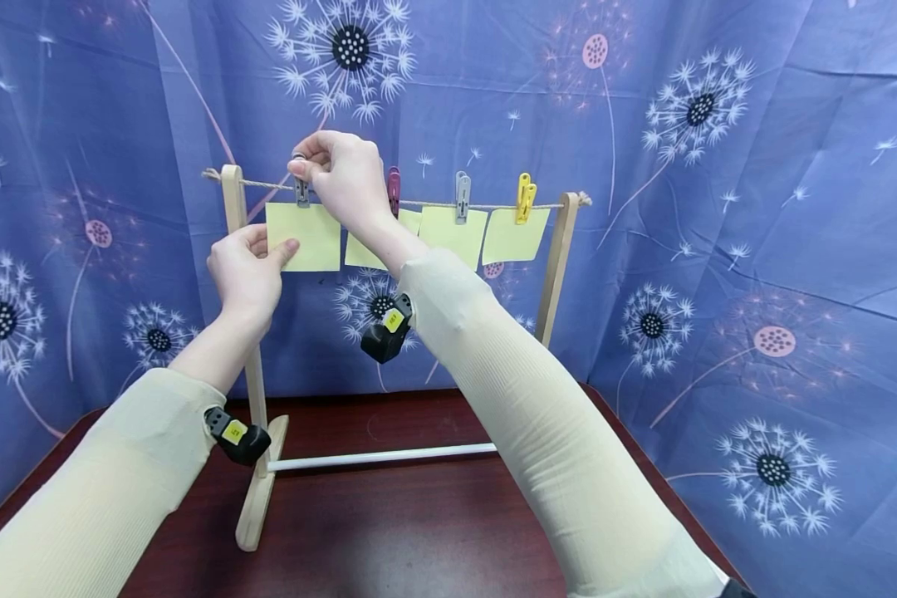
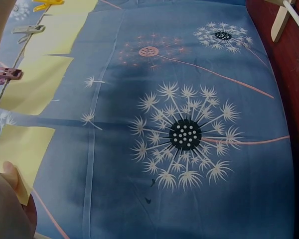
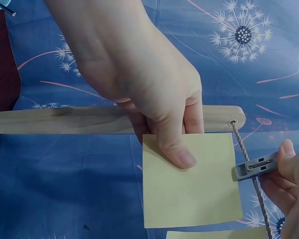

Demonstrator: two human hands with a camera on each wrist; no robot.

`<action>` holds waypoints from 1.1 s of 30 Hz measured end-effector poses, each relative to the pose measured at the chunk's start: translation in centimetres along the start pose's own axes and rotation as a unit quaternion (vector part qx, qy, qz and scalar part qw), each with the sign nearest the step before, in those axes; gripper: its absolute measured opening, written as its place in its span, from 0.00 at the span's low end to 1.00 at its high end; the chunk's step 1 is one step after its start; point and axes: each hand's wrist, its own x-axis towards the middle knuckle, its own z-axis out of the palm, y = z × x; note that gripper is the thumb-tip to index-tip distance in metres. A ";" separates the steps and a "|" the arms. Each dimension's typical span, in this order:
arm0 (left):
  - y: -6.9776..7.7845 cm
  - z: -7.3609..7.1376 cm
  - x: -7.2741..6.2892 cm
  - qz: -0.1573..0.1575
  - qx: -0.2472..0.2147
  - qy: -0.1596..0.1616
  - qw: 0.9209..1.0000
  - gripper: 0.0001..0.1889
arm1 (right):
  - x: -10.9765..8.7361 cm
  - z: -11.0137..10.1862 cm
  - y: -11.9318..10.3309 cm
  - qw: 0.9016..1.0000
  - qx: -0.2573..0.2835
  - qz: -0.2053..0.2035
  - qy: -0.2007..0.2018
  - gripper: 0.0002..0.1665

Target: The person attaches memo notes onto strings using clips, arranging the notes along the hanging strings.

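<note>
My left hand (image 1: 245, 270) pinches the left edge of a square yellow paper note (image 1: 312, 239), thumb in front and fingers behind. Above it, my right hand (image 1: 350, 178) squeezes the handle end of a grey clothespin (image 1: 302, 193) between thumb and fingers. In the right wrist view, the clothespin (image 3: 256, 167) crosses the rope (image 3: 242, 144), and its tip is right at the note's top edge. Beside this note, more yellow notes (image 1: 452, 232) hang from the rope under a dark pink clothespin (image 1: 394, 189), a light grey one (image 1: 462, 198) and a yellow one (image 1: 525, 199).
The rope runs between two wooden posts (image 1: 556, 270) of a stand. A white rod (image 1: 381, 457) joins the stand low down, and a wooden foot (image 1: 262, 486) rests on the dark red table (image 1: 389, 531). Behind hangs a blue dandelion-print cloth (image 1: 478, 91).
</note>
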 end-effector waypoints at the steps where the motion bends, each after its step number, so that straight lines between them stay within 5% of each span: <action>1: 0.0 0.0 0.0 0.001 0.000 0.000 1.000 0.19 | 0.0 0.0 0.1 1.000 0.000 0.002 -0.005 0.09; 18: 0.5 0.3 -0.1 -0.006 -0.017 0.000 1.000 0.18 | -0.1 -0.3 0.1 0.995 -0.032 0.012 -0.091 0.16; 33: 0.3 0.2 -0.3 0.000 -0.024 0.000 1.000 0.18 | -0.2 -0.5 0.1 0.993 -0.044 0.022 -0.107 0.22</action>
